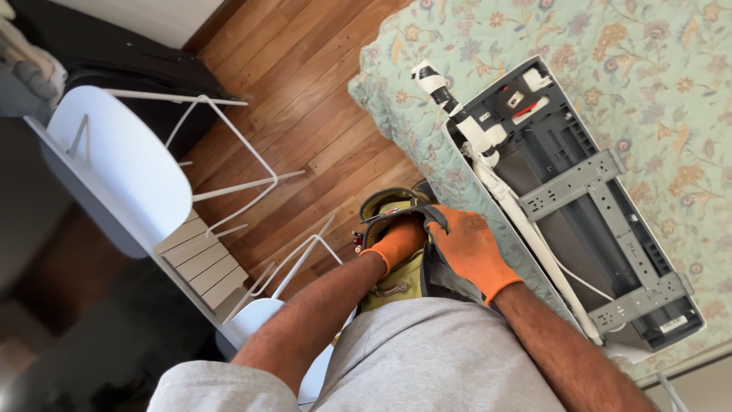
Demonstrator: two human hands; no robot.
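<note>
Your left hand, in an orange glove, reaches into the tool bag at your waist, its grip hidden, your right hand clasps the bag's edge, and beyond lies the air-conditioner unit on the floral bed.

A bed under a floral quilted cover is filling the one-to-three o'clock area, and an air conditioner indoor unit is lying on it back-up. The wooden floor is carrying white chairs toward nine o'clock.
</note>
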